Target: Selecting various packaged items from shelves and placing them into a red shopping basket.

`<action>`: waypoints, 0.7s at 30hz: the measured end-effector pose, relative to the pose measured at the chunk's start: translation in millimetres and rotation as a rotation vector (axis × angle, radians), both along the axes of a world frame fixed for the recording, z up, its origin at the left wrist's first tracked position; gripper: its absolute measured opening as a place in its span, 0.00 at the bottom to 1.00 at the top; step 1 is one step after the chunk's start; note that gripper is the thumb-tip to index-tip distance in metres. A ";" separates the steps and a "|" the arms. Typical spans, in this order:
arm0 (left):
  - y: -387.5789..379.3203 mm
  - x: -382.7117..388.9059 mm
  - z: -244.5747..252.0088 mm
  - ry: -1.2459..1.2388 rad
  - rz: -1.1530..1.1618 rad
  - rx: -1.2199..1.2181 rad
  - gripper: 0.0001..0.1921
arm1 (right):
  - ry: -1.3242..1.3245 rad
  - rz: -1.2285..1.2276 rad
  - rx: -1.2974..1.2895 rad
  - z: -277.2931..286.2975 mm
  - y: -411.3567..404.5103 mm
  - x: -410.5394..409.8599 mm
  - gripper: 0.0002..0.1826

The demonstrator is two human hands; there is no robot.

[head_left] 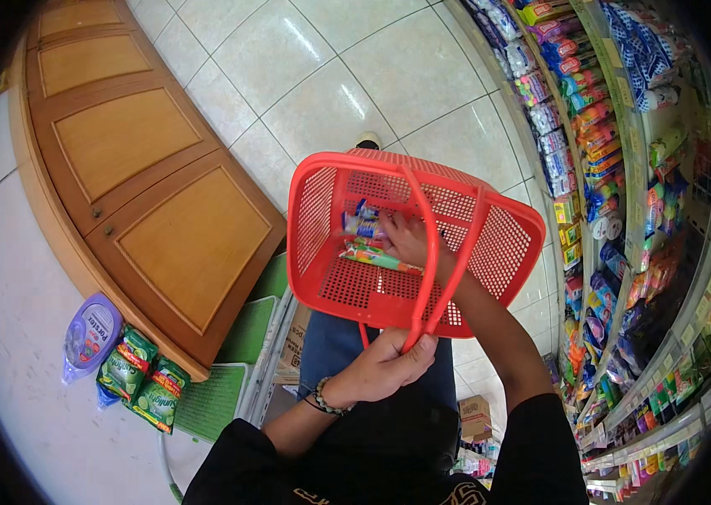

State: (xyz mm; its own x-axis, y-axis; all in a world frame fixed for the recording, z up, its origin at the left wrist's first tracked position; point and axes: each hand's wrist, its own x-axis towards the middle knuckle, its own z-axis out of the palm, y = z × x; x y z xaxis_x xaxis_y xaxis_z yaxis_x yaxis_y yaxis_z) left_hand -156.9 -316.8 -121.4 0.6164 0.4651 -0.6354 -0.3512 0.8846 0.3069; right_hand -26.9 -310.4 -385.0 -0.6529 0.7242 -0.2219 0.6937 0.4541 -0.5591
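Observation:
My left hand (pixel 387 366), with a beaded bracelet at its wrist, is closed around both handles (pixel 422 309) of a red plastic shopping basket (pixel 305 297). The perforated basket hangs tilted in front of my legs. Inside it, my right hand (pixel 409 238) reaches in past the handles, slightly blurred. Its fingertips meet the right end of a blue and purple snack packet (pixel 362 225); whether they grip it is unclear. Just below lies a long green and orange packet (pixel 377 255), its right end close under my right wrist. The packets rest toward the left part of the basket.
A wooden cabinet (pixel 191 246) with a white top (pixel 27 303) stands at left, bearing a purple Porstex bottle (pixel 92 331) and green Sunlight pouches (pixel 157 394). Curved-looking shelves of packaged sweets (pixel 601 151) line the right. Below are a tiled floor (pixel 292 82) and a cardboard box (pixel 475 418).

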 end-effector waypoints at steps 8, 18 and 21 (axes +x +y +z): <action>-1.7 12.8 -1.6 -0.091 0.039 -0.005 0.23 | 0.112 0.049 0.017 -0.3 4.6 6.2 0.29; 2.6 13.2 -6.1 -0.080 0.005 -0.009 0.23 | 0.163 -0.356 -0.378 -33.9 4.3 13.1 0.27; 5.8 16.7 -4.8 -0.084 -0.011 -0.018 0.23 | 0.197 -0.386 -0.613 -35.3 18.8 20.1 0.27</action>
